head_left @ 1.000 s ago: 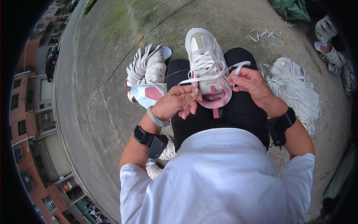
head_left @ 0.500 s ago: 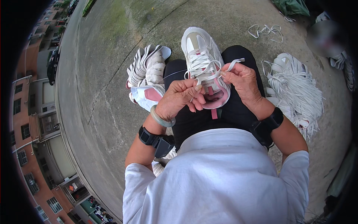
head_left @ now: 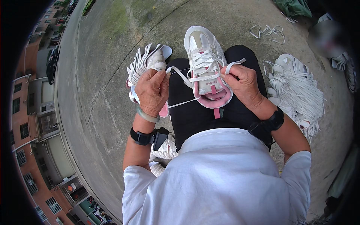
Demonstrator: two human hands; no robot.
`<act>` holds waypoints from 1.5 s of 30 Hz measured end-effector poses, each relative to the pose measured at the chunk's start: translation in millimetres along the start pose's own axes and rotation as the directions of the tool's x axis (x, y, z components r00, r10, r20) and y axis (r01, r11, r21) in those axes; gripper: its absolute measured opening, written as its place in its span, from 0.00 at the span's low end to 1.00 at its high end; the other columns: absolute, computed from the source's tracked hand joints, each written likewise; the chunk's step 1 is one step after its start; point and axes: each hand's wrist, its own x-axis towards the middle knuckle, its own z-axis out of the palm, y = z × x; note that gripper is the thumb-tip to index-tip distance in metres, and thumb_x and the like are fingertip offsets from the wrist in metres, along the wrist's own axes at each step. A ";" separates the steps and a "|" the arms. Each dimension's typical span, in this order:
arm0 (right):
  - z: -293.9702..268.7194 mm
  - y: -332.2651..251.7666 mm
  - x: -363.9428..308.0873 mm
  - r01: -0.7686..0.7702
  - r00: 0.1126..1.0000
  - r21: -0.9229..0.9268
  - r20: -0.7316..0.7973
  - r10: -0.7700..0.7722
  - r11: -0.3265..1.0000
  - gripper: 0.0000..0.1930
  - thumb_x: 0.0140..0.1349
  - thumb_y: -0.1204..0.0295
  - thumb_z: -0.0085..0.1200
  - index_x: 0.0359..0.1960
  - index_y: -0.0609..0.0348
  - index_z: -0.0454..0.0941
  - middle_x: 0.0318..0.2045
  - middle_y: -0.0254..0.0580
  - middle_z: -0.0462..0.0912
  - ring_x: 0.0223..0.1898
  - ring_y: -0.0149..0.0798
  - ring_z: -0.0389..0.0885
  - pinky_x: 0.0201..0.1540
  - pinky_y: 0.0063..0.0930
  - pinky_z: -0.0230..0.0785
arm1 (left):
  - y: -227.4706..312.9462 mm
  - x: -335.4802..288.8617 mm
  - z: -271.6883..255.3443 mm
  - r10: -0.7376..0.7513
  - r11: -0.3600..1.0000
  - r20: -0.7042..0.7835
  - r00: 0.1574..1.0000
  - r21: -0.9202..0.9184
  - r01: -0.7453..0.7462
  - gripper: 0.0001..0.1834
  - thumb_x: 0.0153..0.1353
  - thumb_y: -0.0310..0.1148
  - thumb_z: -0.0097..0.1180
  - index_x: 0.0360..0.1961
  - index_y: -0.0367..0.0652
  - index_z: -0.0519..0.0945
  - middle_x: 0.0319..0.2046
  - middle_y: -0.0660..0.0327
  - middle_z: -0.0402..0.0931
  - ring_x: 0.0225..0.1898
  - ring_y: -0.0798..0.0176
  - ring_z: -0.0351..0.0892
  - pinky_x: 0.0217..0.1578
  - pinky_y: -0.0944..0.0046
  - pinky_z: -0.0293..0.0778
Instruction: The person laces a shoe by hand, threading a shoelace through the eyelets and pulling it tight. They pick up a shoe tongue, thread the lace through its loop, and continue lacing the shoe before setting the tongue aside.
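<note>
A white and pink sneaker (head_left: 204, 39) rests on my dark-trousered legs, toe pointing away and pink collar toward me. White shoelace (head_left: 202, 60) crosses its tongue. My left hand (head_left: 153, 90) is out to the left of the shoe, closed on a stretch of lace that runs back to the eyelets. A thin white strand also runs from near that hand to the shoe's collar. At the right side of the shoe, my right hand (head_left: 243, 83) pinches another lace, its tip (head_left: 240, 62) sticking up past the fingers.
A stack of white shoe uppers (head_left: 144, 62) lies on the concrete at my left. A big bundle of white laces (head_left: 300, 88) is at my right, with loose laces (head_left: 267, 33) beyond it. A green bag (head_left: 294, 6) sits at the far right.
My left hand has moved left, away from the shoe, drawing the lace out with it. My right hand stays nearly in place, still pinching its lace.
</note>
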 end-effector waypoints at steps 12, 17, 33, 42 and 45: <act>-18.1 -18.9 -7.6 -0.100 0.978 -0.332 0.141 0.154 0.938 0.11 0.54 0.67 0.57 0.20 0.61 0.74 0.14 0.44 0.75 0.17 0.42 0.76 0.19 0.29 0.65 | -28.8 -40.6 6.2 -0.609 -0.311 0.636 0.474 -0.741 0.595 0.05 0.61 0.28 0.50 0.29 0.39 0.75 0.15 0.66 0.71 0.12 0.73 0.68 0.13 0.76 0.63; 11.3 -43.1 -8.2 0.276 0.928 -0.318 0.334 -0.165 0.907 0.07 0.55 0.72 0.51 0.22 0.58 0.73 0.16 0.45 0.75 0.19 0.46 0.77 0.23 0.34 0.68 | -26.8 -45.0 12.8 -0.539 -0.442 0.685 0.491 -0.725 0.528 0.04 0.61 0.27 0.48 0.33 0.38 0.73 0.20 0.60 0.76 0.18 0.68 0.78 0.17 0.75 0.75; 47.6 -41.8 3.1 -0.032 0.924 -0.422 0.333 0.187 0.906 0.06 0.54 0.73 0.46 0.25 0.64 0.70 0.20 0.55 0.76 0.25 0.55 0.77 0.30 0.45 0.67 | 29.7 -35.3 64.0 -0.448 -0.299 0.612 0.651 -0.789 0.536 0.04 0.62 0.31 0.49 0.34 0.43 0.71 0.20 0.66 0.72 0.17 0.74 0.68 0.19 0.76 0.64; 55.9 -30.1 -5.3 -0.163 0.951 -0.239 0.218 0.217 0.957 0.03 0.51 0.77 0.46 0.27 0.63 0.70 0.22 0.53 0.77 0.26 0.54 0.77 0.31 0.43 0.68 | 30.2 -37.6 70.7 -0.510 -0.032 0.454 0.731 -0.859 0.511 0.03 0.62 0.29 0.48 0.34 0.41 0.70 0.18 0.67 0.69 0.18 0.77 0.64 0.18 0.77 0.62; 57.8 -32.9 -5.2 -0.154 0.960 -0.216 0.199 0.198 0.964 0.04 0.51 0.78 0.46 0.29 0.63 0.71 0.23 0.53 0.78 0.27 0.54 0.78 0.31 0.42 0.69 | 29.4 -39.4 74.5 -0.538 0.036 0.413 0.735 -0.860 0.509 0.03 0.61 0.27 0.49 0.34 0.40 0.70 0.17 0.68 0.69 0.17 0.77 0.63 0.18 0.76 0.60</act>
